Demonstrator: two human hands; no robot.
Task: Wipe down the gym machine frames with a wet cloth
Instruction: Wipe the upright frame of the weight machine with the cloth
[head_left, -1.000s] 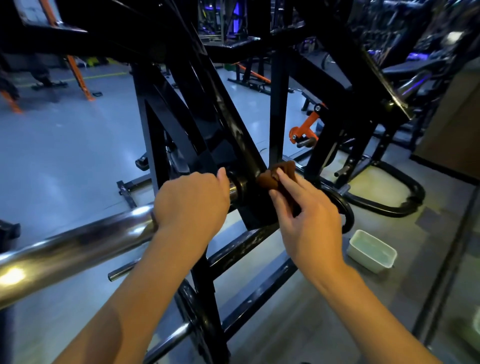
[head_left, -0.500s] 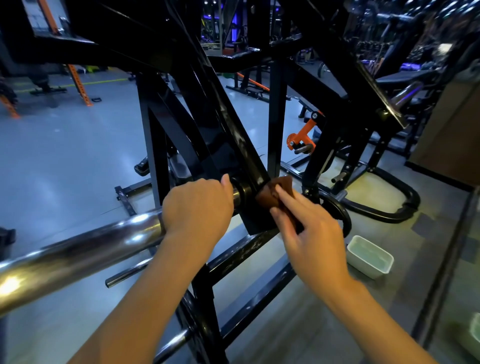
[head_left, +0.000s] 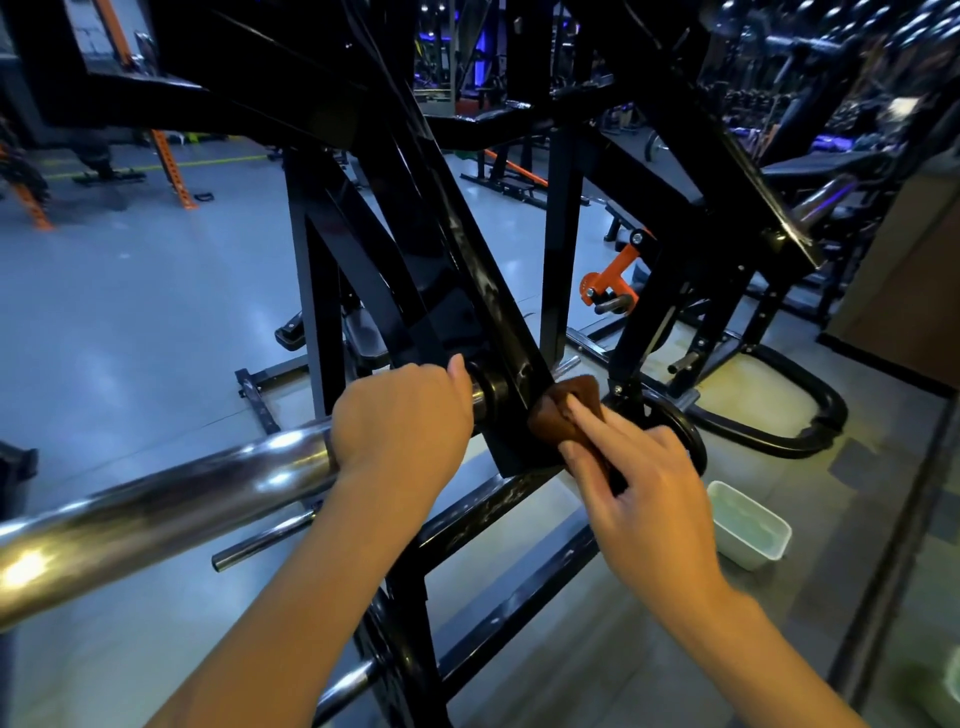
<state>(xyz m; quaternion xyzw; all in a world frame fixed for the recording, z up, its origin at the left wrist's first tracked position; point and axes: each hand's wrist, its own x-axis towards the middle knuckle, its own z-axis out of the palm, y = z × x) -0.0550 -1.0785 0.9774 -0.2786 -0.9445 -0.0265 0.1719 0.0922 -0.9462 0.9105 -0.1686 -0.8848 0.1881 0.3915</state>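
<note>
Head view: the right hand (head_left: 631, 483) presses a brown cloth (head_left: 563, 408) against the black machine frame (head_left: 488, 291), fingers curled on it. The left hand (head_left: 402, 415) grips a chrome bar (head_left: 156, 509). A white tub (head_left: 748, 525) sits on the floor nearby.

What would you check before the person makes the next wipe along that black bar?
1. Cloth in hand: ok. The right hand holds the brown cloth.
2. Cloth on the frame: ok. It presses against the edge of the slanted black frame bar.
3. Machine steadied: ok. The left hand grips the chrome bar near its collar.
4. Path up the bar free: ok. Nothing sits on its upper stretch.
5. Cloth wet enough: cannot tell.
6. Rinse water close by: ok. The white tub stands on the floor to the right of the right hand.
</note>
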